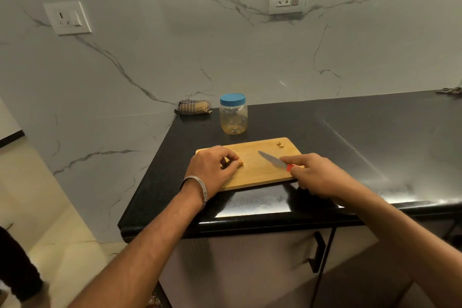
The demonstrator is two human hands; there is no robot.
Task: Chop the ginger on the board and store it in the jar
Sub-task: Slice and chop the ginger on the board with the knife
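Chopping is in hand: on the board (pixel 252 157), the left hand (pixel 215 170) pinches the ginger (pixel 239 163), the right hand (pixel 316 174) grips the knife (pixel 272 159). Next, the blade must meet the ginger; behind the board the jar (pixel 233 114) is lidded.

On a black stone counter (pixel 350 127) lies a rectangular wooden chopping board (pixel 260 172), where the left hand (pixel 215 167) pinches a small tan piece of ginger (pixel 239 163). The right hand (pixel 317 175) grips a red-handled steel knife (pixel 273 159), its blade resting on the board. Behind the board stands a clear plastic jar (pixel 233 117) with its blue lid on.
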